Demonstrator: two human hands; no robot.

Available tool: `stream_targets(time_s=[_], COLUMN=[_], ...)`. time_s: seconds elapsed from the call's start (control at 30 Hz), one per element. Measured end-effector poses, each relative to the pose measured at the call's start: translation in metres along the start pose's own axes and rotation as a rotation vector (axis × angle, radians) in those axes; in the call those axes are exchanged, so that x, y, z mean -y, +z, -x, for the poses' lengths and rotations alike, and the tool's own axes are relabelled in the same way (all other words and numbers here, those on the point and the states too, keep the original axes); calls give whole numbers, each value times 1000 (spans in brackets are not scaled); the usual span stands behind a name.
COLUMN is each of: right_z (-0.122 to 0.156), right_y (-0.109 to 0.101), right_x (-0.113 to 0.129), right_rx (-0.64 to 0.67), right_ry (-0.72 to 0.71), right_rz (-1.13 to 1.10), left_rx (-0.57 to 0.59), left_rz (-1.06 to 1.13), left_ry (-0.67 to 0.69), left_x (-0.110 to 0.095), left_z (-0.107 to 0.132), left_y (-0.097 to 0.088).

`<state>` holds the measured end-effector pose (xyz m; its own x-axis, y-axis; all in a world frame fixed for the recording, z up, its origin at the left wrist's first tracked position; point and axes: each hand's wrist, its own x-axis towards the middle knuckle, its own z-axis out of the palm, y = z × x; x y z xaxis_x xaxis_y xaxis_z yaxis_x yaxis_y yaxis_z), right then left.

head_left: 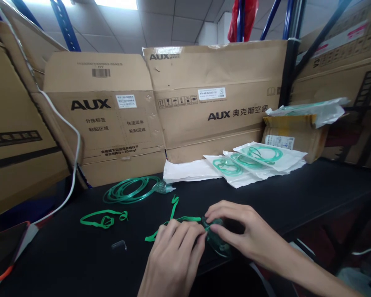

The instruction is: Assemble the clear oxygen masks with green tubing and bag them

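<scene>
Mask [218,243]: clear green plastic at the table's [297,194] near edge, between both hands; looks light, thin and easily dented, best held by its rim.
Strap [173,218]: soft green band running left from the mask, limp.
Left hand [173,255]: fingers pinching the strap at the mask.
Right hand [238,231]: fingertips pressed on the mask's top.
Tubing [132,189]: coiled, well behind.
Pouches [256,161]: stacked far right.

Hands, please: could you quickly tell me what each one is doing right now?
Left hand: pinching the green strap.
Right hand: fingers closed on the clear mask.
</scene>
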<state>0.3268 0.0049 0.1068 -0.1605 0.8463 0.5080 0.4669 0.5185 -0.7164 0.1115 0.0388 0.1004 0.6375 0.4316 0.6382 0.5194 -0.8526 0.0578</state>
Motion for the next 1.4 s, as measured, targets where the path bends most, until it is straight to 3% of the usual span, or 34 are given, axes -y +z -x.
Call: stream_targets(time_s=[0.1, 0.33, 0.57, 0.7, 0.93, 1.2, 1.4], right_z=[0, 4, 9, 10, 11, 10, 12], right_y=[4, 3, 9, 11, 12, -1, -16], right_x=[-2, 1, -3, -6, -1, 7, 9], right_rx=[-15, -5, 25, -10, 13, -14, -29], right_ry=[-14, -56, -199, -267, -239, -195, -210], right_rz=[16, 44, 121, 125, 103, 107, 174], left_rx=[-15, -277, -87, -65, -44, 38, 34], left_rz=[19, 62, 5, 85, 245, 212, 171], left_ry=[32, -9, 90, 20, -176, -134, -148], left_x=[-1, -6, 7, 12, 6, 7, 8], left_z=[1, -4, -8, -7, -4, -8, -7], left_y=[2, -1, 3, 10, 15, 6, 7])
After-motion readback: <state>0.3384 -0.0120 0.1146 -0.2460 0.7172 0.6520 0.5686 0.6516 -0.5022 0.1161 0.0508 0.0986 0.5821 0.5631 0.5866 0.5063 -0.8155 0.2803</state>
